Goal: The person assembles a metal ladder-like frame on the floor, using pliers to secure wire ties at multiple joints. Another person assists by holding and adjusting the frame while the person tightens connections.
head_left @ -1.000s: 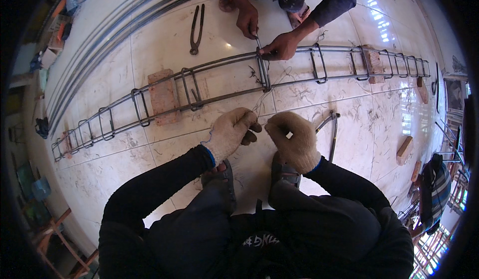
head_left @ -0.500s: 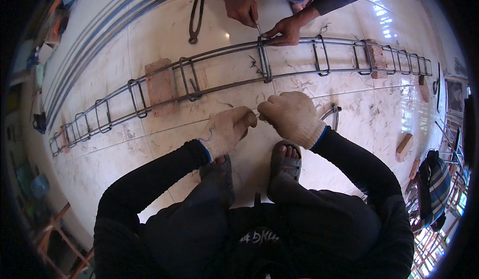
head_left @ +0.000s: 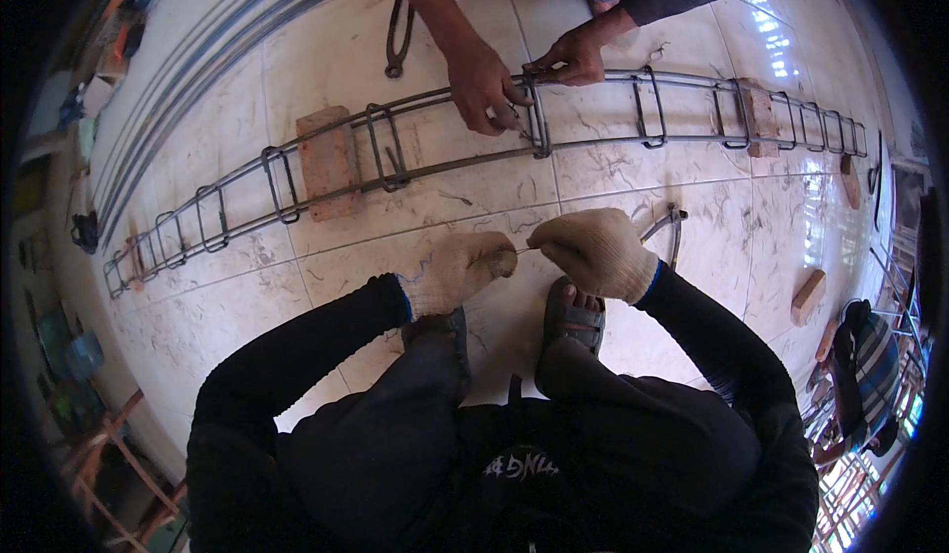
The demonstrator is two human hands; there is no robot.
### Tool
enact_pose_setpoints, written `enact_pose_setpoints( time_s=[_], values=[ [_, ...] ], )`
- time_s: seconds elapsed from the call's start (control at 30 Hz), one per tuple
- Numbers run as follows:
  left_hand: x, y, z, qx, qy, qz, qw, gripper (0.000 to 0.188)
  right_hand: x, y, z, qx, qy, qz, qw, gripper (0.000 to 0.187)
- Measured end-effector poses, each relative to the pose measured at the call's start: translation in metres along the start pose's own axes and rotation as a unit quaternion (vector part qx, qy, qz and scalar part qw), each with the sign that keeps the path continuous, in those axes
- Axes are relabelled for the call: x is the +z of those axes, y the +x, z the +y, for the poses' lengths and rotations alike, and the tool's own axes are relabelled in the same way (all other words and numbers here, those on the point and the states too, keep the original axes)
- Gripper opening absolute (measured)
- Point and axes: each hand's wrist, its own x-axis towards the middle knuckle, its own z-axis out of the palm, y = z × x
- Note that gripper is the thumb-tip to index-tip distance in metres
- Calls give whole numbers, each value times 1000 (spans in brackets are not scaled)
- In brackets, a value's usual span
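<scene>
My left hand (head_left: pixel 457 272), in a cream knit glove, is closed with its fingertips around one end of a thin tie wire (head_left: pixel 525 250). Pinched at the other end of this wire is my right hand (head_left: pixel 596 254), gloved the same way. The short wire spans the small gap between them, above the tiled floor. Just beyond lies a long rebar cage (head_left: pixel 652 142) with square stirrups, which neither of my hands touches. Across it, a co-worker's bare hands (head_left: pixel 480 85) are at the middle stirrup, one at each side.
Bricks (head_left: pixel 326 165) prop the cage off the floor. A pair of pincers (head_left: pixel 676 219) lies beside my right hand, another pair (head_left: pixel 396 51) beyond the cage. Long steel bars (head_left: pixel 203 84) run along the far left. Wire scraps litter the tiles; a loose brick (head_left: pixel 808 298) sits at right.
My hands have drawn slightly apart, baring more of the wire between them. One co-worker's hand has come down over the cage beside the middle stirrup.
</scene>
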Motion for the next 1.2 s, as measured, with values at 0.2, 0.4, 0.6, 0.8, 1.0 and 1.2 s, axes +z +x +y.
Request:
enact_pose_setpoints(
  time_s=[0.2, 0.4, 0.6, 0.8, 1.0, 1.2],
  values=[
    [-6, -12, 27, -228, -313, -102, 916, 31, -18, 3, -11, -45, -219, -9, 975, 19],
    [9, -37, 4, -309, -481, -66, 818, 36, -4, 3, -15, -48, -173, 60, 982, 15],
    [13, -41, -9, -99, 141, 74, 982, 43, 24, 5, -10, 92, -137, -70, 984, 14],
    [-12, -54, -14, -172, 206, -9, 963, 32, 37, 9, -27, 18, 168, -228, 959, 17],
    [-19, -67, -6, -105, 191, 109, 970, 28, 34, 31, -30, 134, 86, -187, 969, 18],
    [-41, -60, -15, -184, 240, 93, 949, 37, 68, 17, -33, 64, 106, -267, 956, 20]
  ],
)
